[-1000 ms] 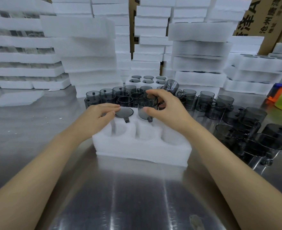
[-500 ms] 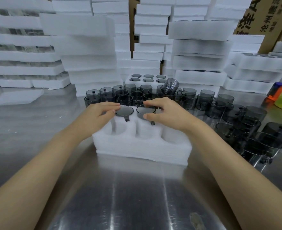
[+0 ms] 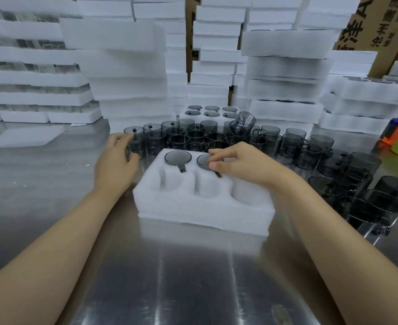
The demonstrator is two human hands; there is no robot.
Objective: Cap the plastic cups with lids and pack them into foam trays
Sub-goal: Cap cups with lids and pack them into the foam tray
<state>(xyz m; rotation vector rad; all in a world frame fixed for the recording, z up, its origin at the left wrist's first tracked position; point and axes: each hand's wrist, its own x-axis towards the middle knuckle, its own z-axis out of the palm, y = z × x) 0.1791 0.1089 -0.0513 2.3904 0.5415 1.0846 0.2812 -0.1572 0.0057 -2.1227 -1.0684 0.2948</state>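
The steel surface point(image 3: 193, 277) lies nearest, with a white foam tray point(image 3: 202, 207) on it between the person's forearms. The tray's three front pockets show bare foam. In the back row sit two smoky lidded cups, the corner cup point(image 3: 178, 157) and the middle cup point(image 3: 203, 161). The right hand point(image 3: 242, 164) lies over the middle cup, thumb and forefinger pinching its rim, and hides the pocket behind it. Just left of the tray, the left hand point(image 3: 117, 160) curls fingers and thumb round a loose cup point(image 3: 135, 146).

Grey cups point(image 3: 294, 146) crowd against the tray's back edge, with one tilted cup point(image 3: 242, 123) on top. Farther back are a filled tray point(image 3: 210, 111) and then stacked foam trays point(image 3: 127, 66). A cardboard box point(image 3: 369, 24) carries blue Chinese print: a big "A" and a small line starting "沧州". The rest is blurred.
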